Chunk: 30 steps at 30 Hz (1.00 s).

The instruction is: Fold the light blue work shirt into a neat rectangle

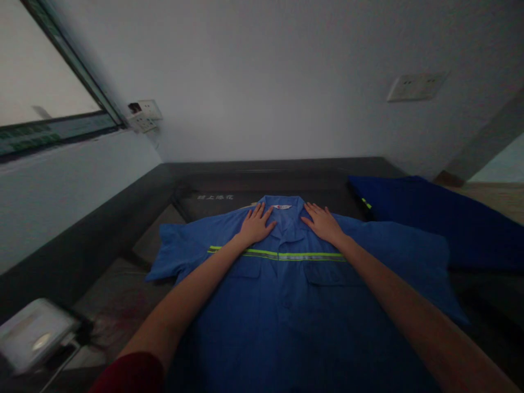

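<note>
A blue short-sleeved work shirt [282, 295] lies spread out front side up, its collar away from me. A yellow-green and silver reflective strip [295, 256] crosses its chest above two pocket flaps. My left hand [256, 225] rests flat on the shirt just left of the collar opening, fingers spread. Across the collar, my right hand [322, 221] lies flat on the other shoulder, fingers apart. Between them shows the white neck label [282, 207]. Neither hand grips the cloth. My forearms cover parts of the shirt front.
Darker blue folded cloth [434, 224] lies at the right. A lamp-like device [39, 335] on a stand is at the lower left. Behind the dark surface rises a pale wall [262, 98] with sockets [417, 87]; a window [45, 71] is at upper left.
</note>
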Each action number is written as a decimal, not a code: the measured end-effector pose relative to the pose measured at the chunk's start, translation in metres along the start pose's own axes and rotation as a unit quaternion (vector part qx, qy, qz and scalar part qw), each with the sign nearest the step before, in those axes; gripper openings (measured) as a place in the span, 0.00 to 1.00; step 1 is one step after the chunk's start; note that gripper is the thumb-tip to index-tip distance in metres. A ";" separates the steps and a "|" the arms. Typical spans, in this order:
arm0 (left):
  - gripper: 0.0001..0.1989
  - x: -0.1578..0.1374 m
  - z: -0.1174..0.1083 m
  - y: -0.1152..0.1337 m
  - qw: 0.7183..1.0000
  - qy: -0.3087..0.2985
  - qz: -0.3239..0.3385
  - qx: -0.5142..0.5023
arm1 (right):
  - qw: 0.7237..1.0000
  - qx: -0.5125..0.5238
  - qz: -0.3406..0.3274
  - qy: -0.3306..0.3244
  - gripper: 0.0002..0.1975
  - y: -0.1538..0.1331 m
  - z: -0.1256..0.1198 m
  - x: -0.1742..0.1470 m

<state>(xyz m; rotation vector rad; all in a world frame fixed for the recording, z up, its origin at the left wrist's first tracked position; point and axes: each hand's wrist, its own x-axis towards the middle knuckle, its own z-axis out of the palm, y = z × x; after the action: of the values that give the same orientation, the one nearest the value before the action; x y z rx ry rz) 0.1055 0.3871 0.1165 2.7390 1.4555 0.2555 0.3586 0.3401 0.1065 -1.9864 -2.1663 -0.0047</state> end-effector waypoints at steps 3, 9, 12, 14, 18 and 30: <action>0.31 -0.002 -0.002 0.001 1.000 0.000 -0.002 -0.006 | 1.000 -0.007 0.002 0.000 0.31 0.003 0.003 0.001; 0.31 -0.004 0.000 0.002 1.000 0.009 -0.005 -0.025 | 1.000 -0.006 0.006 -0.002 0.32 0.007 0.006 0.003; 0.31 0.000 -0.001 0.000 0.998 0.005 -0.003 -0.063 | 1.000 0.002 0.010 -0.003 0.32 0.005 0.006 0.002; 0.32 0.005 -0.003 -0.005 0.993 0.013 -0.003 -0.116 | 1.000 0.017 0.009 0.003 0.32 0.004 0.006 0.001; 0.32 0.019 -0.012 -0.030 0.974 0.106 -0.037 -0.196 | 0.992 0.113 0.034 0.037 0.28 0.010 -0.002 0.007; 0.13 0.036 -0.021 -0.073 0.987 0.020 -0.157 -0.034 | 0.988 0.047 0.145 0.013 0.11 0.015 -0.030 0.033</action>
<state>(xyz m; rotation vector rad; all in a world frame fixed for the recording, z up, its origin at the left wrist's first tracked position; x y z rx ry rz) 0.0622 0.4572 0.1341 2.4178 1.8218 0.3415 0.3757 0.3701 0.1388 -2.2122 -1.8084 0.1119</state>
